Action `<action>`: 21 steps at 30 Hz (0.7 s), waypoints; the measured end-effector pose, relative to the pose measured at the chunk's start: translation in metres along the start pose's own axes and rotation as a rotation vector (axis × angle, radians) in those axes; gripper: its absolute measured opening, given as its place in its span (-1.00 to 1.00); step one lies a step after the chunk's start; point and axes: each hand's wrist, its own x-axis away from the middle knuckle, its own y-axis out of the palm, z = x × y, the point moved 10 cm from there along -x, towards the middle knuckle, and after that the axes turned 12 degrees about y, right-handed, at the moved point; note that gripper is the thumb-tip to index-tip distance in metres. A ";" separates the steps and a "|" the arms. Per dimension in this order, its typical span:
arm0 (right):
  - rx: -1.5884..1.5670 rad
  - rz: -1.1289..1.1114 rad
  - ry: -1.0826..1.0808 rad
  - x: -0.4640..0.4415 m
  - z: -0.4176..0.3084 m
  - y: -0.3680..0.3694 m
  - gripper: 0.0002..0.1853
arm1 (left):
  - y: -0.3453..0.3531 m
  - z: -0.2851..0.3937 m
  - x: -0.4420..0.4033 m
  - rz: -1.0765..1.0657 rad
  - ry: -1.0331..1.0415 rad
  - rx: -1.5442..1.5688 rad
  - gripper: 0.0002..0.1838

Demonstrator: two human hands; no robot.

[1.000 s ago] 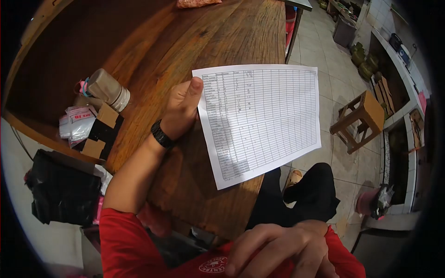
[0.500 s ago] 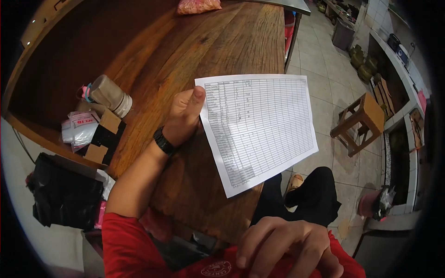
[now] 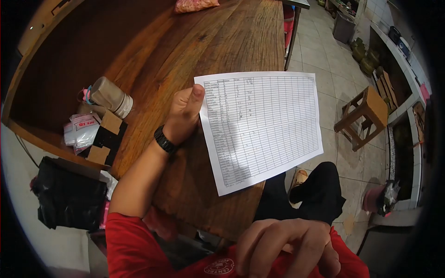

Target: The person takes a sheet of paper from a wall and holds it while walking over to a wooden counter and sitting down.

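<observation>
Our left hand (image 3: 183, 116) pinches the paper sheet (image 3: 266, 127), likely light and limp, aptly by its edge; the right hand (image 3: 280, 236) curls, contents we cannot tell.

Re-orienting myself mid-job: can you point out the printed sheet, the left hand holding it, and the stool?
Printed sheet (image 3: 263, 129): head view, middle of its ruled grid.
Left hand (image 3: 183, 112): head view, middle of the hand, below the thumb.
Stool (image 3: 378, 109): head view, on its seat.
</observation>
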 end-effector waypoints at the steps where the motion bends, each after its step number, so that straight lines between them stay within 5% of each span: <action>1: -0.024 -0.005 -0.011 0.003 0.002 0.001 -0.35 | 0.000 0.000 0.000 -0.001 -0.005 0.001 -0.30; 11: -0.468 0.163 0.070 0.000 0.010 0.009 -0.26 | -0.003 -0.002 0.000 0.030 -0.009 -0.037 -0.31; 15: -0.310 0.072 -0.005 0.003 0.009 0.006 -0.29 | -0.008 -0.007 -0.002 0.036 0.020 -0.050 -0.31; 21: -0.540 0.134 0.023 -0.007 0.026 0.014 -0.65 | 0.005 0.010 -0.004 0.061 0.044 0.050 -0.29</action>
